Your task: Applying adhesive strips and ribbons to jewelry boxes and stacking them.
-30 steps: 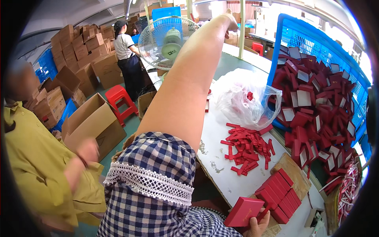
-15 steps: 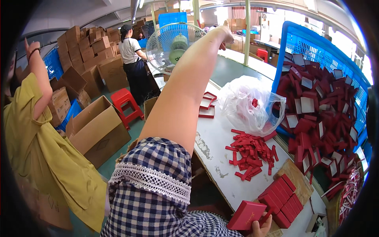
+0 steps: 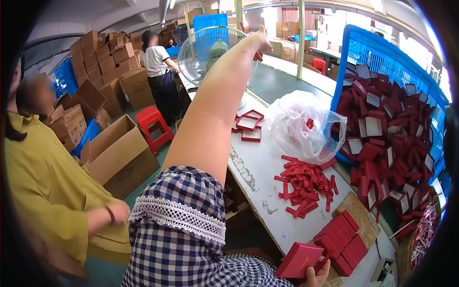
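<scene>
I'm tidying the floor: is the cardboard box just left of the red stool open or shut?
Open: the cardboard box has its top uncovered, showing inner walls.

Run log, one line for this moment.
Left hand: arm outstretched; right hand: holding red box; nearby: stacked red boxes, red strips, plastic bag; blue crate: heaped red box parts

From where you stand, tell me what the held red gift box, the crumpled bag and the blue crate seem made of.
Red gift box: probably paper-covered cardboard, fairly matte, judging by its crisp edges and gold-coloured marking. Crumpled bag: apparently thin, glossy plastic film, see-through with bright creases. Blue crate: most likely moulded plastic, lightly shiny, given its even colour and perforated wall.
</scene>
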`<state>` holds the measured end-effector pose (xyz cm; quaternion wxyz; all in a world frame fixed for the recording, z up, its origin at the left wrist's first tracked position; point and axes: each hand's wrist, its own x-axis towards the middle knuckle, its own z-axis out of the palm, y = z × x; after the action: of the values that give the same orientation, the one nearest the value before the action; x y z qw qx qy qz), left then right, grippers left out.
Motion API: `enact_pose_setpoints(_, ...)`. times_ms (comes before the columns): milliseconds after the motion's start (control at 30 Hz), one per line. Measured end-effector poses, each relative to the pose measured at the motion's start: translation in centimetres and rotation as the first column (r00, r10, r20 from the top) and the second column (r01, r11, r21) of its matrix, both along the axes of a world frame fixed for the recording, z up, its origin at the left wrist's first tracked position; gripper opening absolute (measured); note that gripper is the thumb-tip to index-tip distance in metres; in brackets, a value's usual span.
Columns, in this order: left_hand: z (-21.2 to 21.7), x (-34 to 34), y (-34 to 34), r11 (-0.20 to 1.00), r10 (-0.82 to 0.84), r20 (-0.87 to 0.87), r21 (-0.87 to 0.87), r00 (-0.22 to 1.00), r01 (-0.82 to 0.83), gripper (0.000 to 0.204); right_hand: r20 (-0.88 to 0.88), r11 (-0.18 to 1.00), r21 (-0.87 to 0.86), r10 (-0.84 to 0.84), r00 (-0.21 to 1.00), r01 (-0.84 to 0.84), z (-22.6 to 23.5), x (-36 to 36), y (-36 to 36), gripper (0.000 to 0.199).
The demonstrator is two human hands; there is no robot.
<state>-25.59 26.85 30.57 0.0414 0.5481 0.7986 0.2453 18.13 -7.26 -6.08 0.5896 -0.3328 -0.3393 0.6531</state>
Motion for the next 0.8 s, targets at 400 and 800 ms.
enact_pose_setpoints(400, -0.7, -8.8, -3.2, 0.931, -0.123, 0.017, 0.348, 0.992, 0.110, 0.064, 0.093, 0.966, -0.103, -0.229, 0.969, 0.238, 1.6, -1.7, 0.5, 0.043)
enact_pose_setpoints(800, 9.5, -37.5, -42.6, 0.296, 0.228, 0.584, 0.721, 0.779, -0.627, 0.090, -0.072, 0.972, -0.170, -0.174, 0.982, 0.159, -0.1, 1.4, 1.0, 0.049)
